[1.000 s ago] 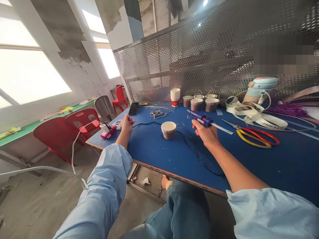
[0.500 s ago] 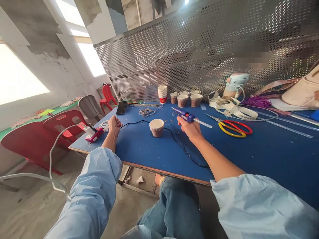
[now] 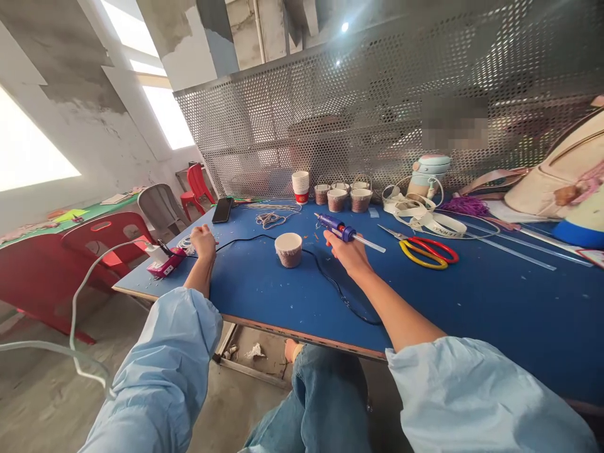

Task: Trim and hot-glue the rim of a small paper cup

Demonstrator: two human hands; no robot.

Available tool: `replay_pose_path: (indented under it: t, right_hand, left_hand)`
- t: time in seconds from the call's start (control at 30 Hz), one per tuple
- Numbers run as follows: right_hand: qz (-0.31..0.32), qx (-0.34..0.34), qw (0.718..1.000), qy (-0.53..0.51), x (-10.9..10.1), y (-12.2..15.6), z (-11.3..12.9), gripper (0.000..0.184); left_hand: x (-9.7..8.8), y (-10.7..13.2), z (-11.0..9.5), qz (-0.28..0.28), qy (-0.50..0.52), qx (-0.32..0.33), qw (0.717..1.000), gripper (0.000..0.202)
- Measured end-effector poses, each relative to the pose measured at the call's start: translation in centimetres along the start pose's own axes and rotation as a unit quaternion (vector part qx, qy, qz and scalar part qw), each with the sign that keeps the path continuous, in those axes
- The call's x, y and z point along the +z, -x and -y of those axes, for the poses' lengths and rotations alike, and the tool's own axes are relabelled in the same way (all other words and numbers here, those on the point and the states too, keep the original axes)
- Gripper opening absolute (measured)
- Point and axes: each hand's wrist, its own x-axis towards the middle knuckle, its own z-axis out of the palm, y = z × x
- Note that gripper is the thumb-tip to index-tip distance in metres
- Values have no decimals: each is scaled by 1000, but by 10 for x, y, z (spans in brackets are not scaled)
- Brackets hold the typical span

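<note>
Our right hand (image 3: 350, 254) grasps the glue gun (image 3: 336, 227); our left hand (image 3: 203, 243) is clenched, contents hidden. Between both grips stands a wrapped cup (image 3: 289, 254) — no handle showing, so seemingly less finished than the wrapped, loop-handled cups (image 3: 361, 202) beyond our right grip.

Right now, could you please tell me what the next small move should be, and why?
Perhaps bring the left hand to steady the brown-wrapped cup, since it stands untouched between both hands while the right hand holds the glue gun.
</note>
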Motion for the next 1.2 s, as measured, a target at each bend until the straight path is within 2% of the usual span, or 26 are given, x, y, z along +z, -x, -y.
replay_pose_path:
  t: [0.07, 0.17, 0.27, 0.37, 0.43, 0.53, 0.6, 0.87, 1.03, 1.2]
  right_hand:
    - [0, -3, 1000, 7, 0, 1, 0, 33]
    - [0, -11, 1000, 15, 1, 0, -2, 33]
    - [0, -22, 1000, 18, 1, 0, -3, 32]
    - [-1, -29, 999, 25, 1, 0, -3, 32]
    - [-1, -31, 999, 30, 0, 1, -2, 33]
    - [-7, -31, 999, 37, 0, 2, 1, 33]
    - [-8, -29, 999, 36, 0, 3, 3, 31]
    - [18, -22, 1000, 13, 5, 9, 8, 28]
    - [24, -24, 999, 3, 6, 13, 7, 29]
    - [38, -32, 999, 11, 7, 22, 12, 32]
  left_hand:
    - [0, 5, -7, -2, -15, 41, 999, 23]
    - [10, 25, -26, 50, -17, 110, 993, 40]
    - [26, 66, -48, 144, -2, 170, 975, 30]
    - [41, 123, -63, 253, 21, 199, 947, 12]
    - [48, 156, -67, 350, 83, 193, 913, 11]
    - [54, 181, -69, 405, 102, 166, 894, 17]
    - [54, 178, -68, 428, 85, 143, 888, 18]
    - [38, 129, -72, 486, 50, 90, 868, 17]
    - [39, 112, -75, 485, 60, 32, 872, 11]
    - [44, 98, -75, 475, 85, 4, 876, 10]
